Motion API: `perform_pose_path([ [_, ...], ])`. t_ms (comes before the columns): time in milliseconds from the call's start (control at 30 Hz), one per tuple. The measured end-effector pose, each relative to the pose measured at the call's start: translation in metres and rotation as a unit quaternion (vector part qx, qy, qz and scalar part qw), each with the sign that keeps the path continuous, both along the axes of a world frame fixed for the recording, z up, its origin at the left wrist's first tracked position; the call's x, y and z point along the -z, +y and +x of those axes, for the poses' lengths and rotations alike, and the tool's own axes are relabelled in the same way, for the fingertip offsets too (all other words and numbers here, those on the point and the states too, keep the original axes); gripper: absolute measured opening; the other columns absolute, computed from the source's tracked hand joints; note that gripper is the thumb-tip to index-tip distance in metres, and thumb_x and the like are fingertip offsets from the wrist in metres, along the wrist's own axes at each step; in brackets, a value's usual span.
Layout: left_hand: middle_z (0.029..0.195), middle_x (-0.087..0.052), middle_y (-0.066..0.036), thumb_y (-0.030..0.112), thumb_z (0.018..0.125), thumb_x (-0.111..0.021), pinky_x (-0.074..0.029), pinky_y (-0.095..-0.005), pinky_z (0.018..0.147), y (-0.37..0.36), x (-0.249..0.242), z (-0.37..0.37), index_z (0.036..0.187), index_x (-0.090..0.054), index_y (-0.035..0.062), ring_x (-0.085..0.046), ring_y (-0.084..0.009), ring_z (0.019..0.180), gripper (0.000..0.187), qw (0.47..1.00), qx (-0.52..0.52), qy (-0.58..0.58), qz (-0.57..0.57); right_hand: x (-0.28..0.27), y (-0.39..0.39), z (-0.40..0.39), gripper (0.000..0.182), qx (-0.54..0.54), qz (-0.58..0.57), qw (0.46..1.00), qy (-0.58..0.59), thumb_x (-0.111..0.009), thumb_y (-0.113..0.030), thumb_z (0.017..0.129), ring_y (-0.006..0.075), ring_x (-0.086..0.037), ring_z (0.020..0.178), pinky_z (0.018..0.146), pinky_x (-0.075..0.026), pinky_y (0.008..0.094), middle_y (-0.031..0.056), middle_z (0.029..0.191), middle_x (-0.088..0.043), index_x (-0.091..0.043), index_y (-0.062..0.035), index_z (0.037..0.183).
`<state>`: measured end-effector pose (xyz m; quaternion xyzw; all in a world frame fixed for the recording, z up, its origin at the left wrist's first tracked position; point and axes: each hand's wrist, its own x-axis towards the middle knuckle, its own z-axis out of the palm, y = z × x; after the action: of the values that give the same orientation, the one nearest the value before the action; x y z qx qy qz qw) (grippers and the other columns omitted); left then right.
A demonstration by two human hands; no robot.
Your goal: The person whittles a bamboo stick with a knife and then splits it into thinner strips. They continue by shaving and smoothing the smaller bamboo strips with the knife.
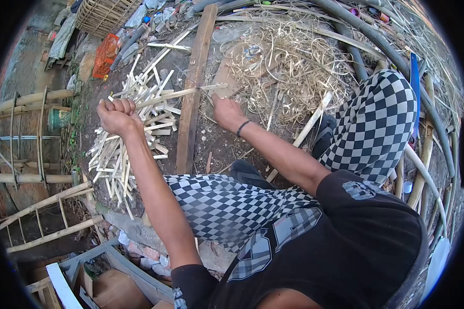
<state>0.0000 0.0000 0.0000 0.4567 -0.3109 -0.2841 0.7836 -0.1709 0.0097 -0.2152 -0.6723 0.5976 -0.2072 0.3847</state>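
My left hand [119, 116] is closed around one end of a pale bamboo strip [170, 96]. The strip runs to the right across a long wooden plank [191, 118], and its far end lies just above my right hand [228, 112]. That hand is closed on a knife; its narrow blade [206, 96] meets the strip near the plank's right edge. My fingers mostly hide the handle. Beneath and around my left wrist spreads a heap of split bamboo strips [119, 164]. Curly bamboo shavings [299, 72] are piled beyond my right hand.
My legs in checked trousers [366, 129] flank the work spot. An orange crate [105, 55] and a woven basket [105, 15] stand at the upper left. Bamboo poles [428, 103] and a blue saw blade [414, 82] lie at the right. A bamboo ladder [51, 206] is at lower left.
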Motion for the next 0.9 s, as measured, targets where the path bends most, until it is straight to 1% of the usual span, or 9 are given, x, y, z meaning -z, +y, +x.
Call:
perform_pose_path([
  [67, 0.049, -0.015, 0.003, 0.023, 0.093, -0.042, -0.013, -0.031, 0.043, 0.001, -0.007, -0.007, 0.061, -0.023, 0.0163, -0.011, -0.0116, 0.042, 0.038, 1.0, 0.014, 0.009, -0.001, -0.007, 0.003, -0.001, 0.036, -0.039, -0.023, 0.999, -0.001, -0.054, -0.01, 0.085, 0.0438, -0.067, 0.093, 0.083, -0.053, 0.0507, 0.0281, 0.097, -0.067, -0.053, 0.0015, 0.12],
  [167, 0.048, -0.015, 0.003, 0.023, 0.094, -0.042, -0.013, -0.0313, 0.044, 0.007, 0.0, -0.001, 0.061, -0.023, 0.0164, -0.01, -0.0115, 0.042, 0.038, 1.0, 0.012, -0.006, -0.001, 0.094, 0.001, -0.009, 0.034, 0.055, 0.008, 0.998, 0.01, -0.052, -0.007, 0.085, 0.0415, -0.068, 0.093, 0.082, -0.054, 0.0501, 0.0268, 0.096, -0.068, -0.053, -0.001, 0.119],
  [300, 0.048, -0.015, 0.003, 0.024, 0.094, -0.041, -0.013, -0.0319, 0.044, 0.002, -0.001, -0.007, 0.061, -0.023, 0.0165, -0.01, -0.0115, 0.042, 0.038, 1.0, 0.023, -0.002, 0.0, 0.035, -0.014, -0.015, 0.03, 0.034, 0.036, 0.998, 0.042, -0.052, -0.007, 0.086, 0.0412, -0.067, 0.094, 0.083, -0.054, 0.0495, 0.0275, 0.097, -0.068, -0.055, 0.0005, 0.115],
  [367, 0.048, -0.015, 0.002, 0.024, 0.094, -0.04, -0.013, -0.0318, 0.044, -0.001, -0.003, -0.008, 0.061, -0.023, 0.0164, -0.01, -0.0116, 0.042, 0.038, 1.0, 0.016, -0.004, 0.004, -0.007, -0.01, -0.007, 0.028, -0.012, -0.025, 0.999, 0.037, -0.052, -0.008, 0.087, 0.0408, -0.068, 0.093, 0.081, -0.054, 0.0496, 0.0266, 0.096, -0.069, -0.056, 0.0005, 0.113],
  [467, 0.048, -0.015, 0.003, 0.024, 0.094, -0.04, -0.013, -0.0316, 0.044, -0.004, -0.006, -0.008, 0.061, -0.023, 0.0164, -0.01, -0.0116, 0.042, 0.038, 1.0, 0.025, -0.013, -0.006, -0.012, -0.007, 0.001, 0.024, -0.039, -0.062, 0.997, 0.007, -0.052, -0.008, 0.088, 0.04, -0.069, 0.091, 0.079, -0.055, 0.0494, 0.0253, 0.096, -0.069, -0.058, 0.0012, 0.109],
  [567, 0.049, -0.015, 0.003, 0.024, 0.095, -0.04, -0.013, -0.0315, 0.044, -0.001, -0.002, -0.002, 0.061, -0.023, 0.0163, -0.01, -0.0113, 0.042, 0.039, 0.999, 0.042, -0.03, -0.011, 0.082, -0.01, -0.006, 0.024, 0.06, 0.006, 0.997, 0.052, -0.053, -0.008, 0.087, 0.0389, -0.07, 0.088, 0.077, -0.056, 0.0489, 0.0238, 0.094, -0.07, -0.057, -0.0002, 0.109],
  [767, 0.05, -0.017, 0.002, 0.028, 0.096, -0.039, -0.016, -0.0307, 0.045, 0.002, 0.005, 0.001, 0.063, -0.024, 0.0158, -0.012, -0.0113, 0.043, 0.038, 0.999, 0.028, -0.021, 0.008, 0.071, -0.025, -0.035, 0.025, -0.004, 0.074, 0.99, 0.117, -0.059, -0.01, 0.083, 0.0371, -0.07, 0.092, 0.082, -0.056, 0.0467, 0.0262, 0.1, -0.069, -0.066, 0.0042, 0.102],
  [833, 0.055, -0.024, 0.002, 0.031, 0.097, -0.036, -0.023, -0.0308, 0.051, 0.006, 0.003, 0.0, 0.067, -0.032, 0.0136, -0.022, -0.012, 0.05, 0.035, 0.991, 0.122, -0.022, -0.044, 0.063, -0.03, -0.024, 0.026, -0.031, 0.118, 0.991, 0.054, -0.06, -0.011, 0.08, 0.0379, -0.069, 0.095, 0.083, -0.056, 0.0444, 0.0277, 0.107, -0.067, -0.07, 0.0044, 0.099],
  [900, 0.058, -0.027, 0.001, 0.033, 0.098, -0.034, -0.026, -0.0309, 0.054, 0.007, 0.001, -0.004, 0.069, -0.036, 0.0125, -0.027, -0.0123, 0.053, 0.036, 0.983, 0.168, -0.023, -0.071, 0.09, -0.027, -0.022, 0.023, -0.032, 0.095, 0.994, 0.035, -0.06, -0.008, 0.079, 0.0341, -0.071, 0.086, 0.073, -0.058, 0.0419, 0.0266, 0.096, -0.069, -0.067, 0.0055, 0.096],
])
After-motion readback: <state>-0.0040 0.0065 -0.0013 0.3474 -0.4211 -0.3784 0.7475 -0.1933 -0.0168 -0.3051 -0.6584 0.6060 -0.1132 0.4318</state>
